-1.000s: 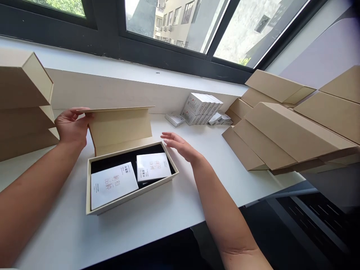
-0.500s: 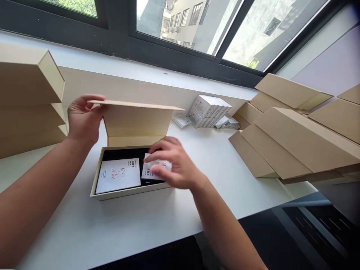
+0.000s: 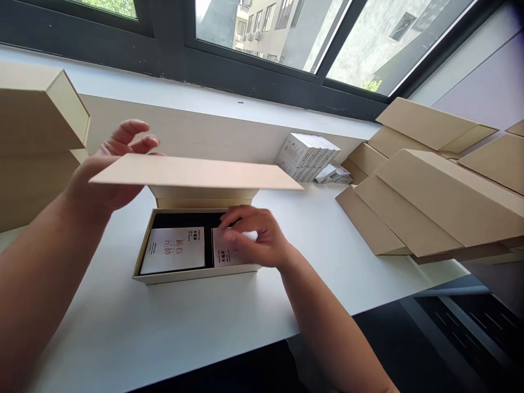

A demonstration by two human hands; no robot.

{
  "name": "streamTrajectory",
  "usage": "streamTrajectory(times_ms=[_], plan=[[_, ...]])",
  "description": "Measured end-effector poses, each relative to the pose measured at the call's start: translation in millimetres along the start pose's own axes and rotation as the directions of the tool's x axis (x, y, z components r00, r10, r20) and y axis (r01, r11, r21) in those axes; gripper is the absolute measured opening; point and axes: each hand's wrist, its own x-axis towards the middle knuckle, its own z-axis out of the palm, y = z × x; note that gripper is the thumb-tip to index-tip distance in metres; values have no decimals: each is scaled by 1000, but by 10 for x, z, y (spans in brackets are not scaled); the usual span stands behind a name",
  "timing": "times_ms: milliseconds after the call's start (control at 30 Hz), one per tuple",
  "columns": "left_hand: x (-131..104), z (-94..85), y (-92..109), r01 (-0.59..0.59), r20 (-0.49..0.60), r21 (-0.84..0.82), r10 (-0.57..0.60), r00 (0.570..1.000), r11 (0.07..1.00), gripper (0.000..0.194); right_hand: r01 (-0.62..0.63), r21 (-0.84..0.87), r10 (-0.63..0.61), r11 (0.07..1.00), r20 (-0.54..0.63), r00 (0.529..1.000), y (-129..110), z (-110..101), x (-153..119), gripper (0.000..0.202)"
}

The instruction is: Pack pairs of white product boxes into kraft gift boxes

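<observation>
A long cream box (image 3: 176, 278) was set on the bench (image 3: 196, 327), between the front and back edges. In its black lining 2 white printed cartons were laid side by side: the left carton (image 3: 172, 250) could be seen whole, while the right carton (image 3: 221, 256) was partly covered by the right hand (image 3: 262, 240). That hand's fingers were bent over the carton and blurred, so it could not be told whether its grip was closed on anything. The lid (image 3: 196, 173) was tilted up from the box's back side, its free edge held clear of the rim. The left hand (image 3: 100, 164) was placed behind the lid's left end, its grip loosely opened, with the fingers parted above the panel and nothing seen pinched between them. Small white boxes (image 3: 305, 155) were stacked at the bench's back edge, with loose packs (image 3: 333, 173) laid just beside. Brown cases (image 3: 442, 202) were piled at the right end, and brown containers (image 3: 36, 117) were stacked at the left.
</observation>
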Motion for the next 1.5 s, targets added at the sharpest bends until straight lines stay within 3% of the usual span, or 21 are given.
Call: streamTrajectory(times_ms=[33,67,100,167,200,233,300,367,433,467,500,533,600,667,733,867,1167,1367,1500], plan=[[-27,-51,62,86,84,32,-89,993,996,70,-6,3,6,1000,-151,989,44,-36,-4,45],[-54,-106,133,187,154,78,-197,968,979,73,-3,8,6,1000,-317,948,88,-92,-7,47],[-76,-165,209,304,207,132,-326,922,943,73,13,16,-3,1000,-476,879,132,-171,-9,49],[-103,-281,358,519,235,231,-565,791,823,70,85,29,-40,996,-708,705,209,-387,-17,51],[-105,-329,418,593,227,262,-645,729,762,68,120,33,-51,992,-769,637,240,-513,-23,51],[-100,-364,457,643,212,280,-699,683,713,67,133,43,-46,990,-800,599,266,-641,-30,51],[-77,-381,440,683,215,298,-745,632,666,62,71,85,23,994,-785,619,308,-863,-49,55],[-51,-323,266,653,279,291,-715,641,699,56,-30,163,130,986,-646,752,346,-987,-64,66],[-37,-216,-54,522,366,230,-570,736,821,60,-132,246,204,960,-297,933,377,-993,-68,78],[-35,-160,-246,471,369,204,-513,775,858,61,-192,247,211,950,-52,976,384,-959,-66,89],[-37,-110,-440,445,326,155,-471,820,882,57,-246,201,209,948,189,959,382,-910,-62,104],[-40,-70,-621,432,266,78,-436,860,899,53,-280,117,218,953,376,901,367,-852,-59,121],[-51,-28,-896,423,193,16,-418,888,906,51,-299,-85,297,950,540,788,304,-737,-61,148],[-69,-28,-1023,410,172,6,-405,898,912,47,-326,-241,405,914,512,757,214,-644,-77,153],[-91,-49,-1034,397,170,-5,-390,905,918,45,-337,-355,475,872,449,757,129,-577,-97,143],[-114,-101,-971,396,209,-29,-382,900,918,44,-275,-498,497,822,393,774,49,-479,-118,125],[-96,-243,-967,412,427,-80,-342,837,908,48,-427,-357,532,831,281,799,121,-523,-92,75],[-86,-297,-965,427,519,-111,-314,795,897,57,-483,-297,535,824,126,835,213,-668,-84,65],[-86,-349,-971,421,542,-93,-309,781,902,53,-501,-182,518,846,63,853,316,-799,-143,73]])
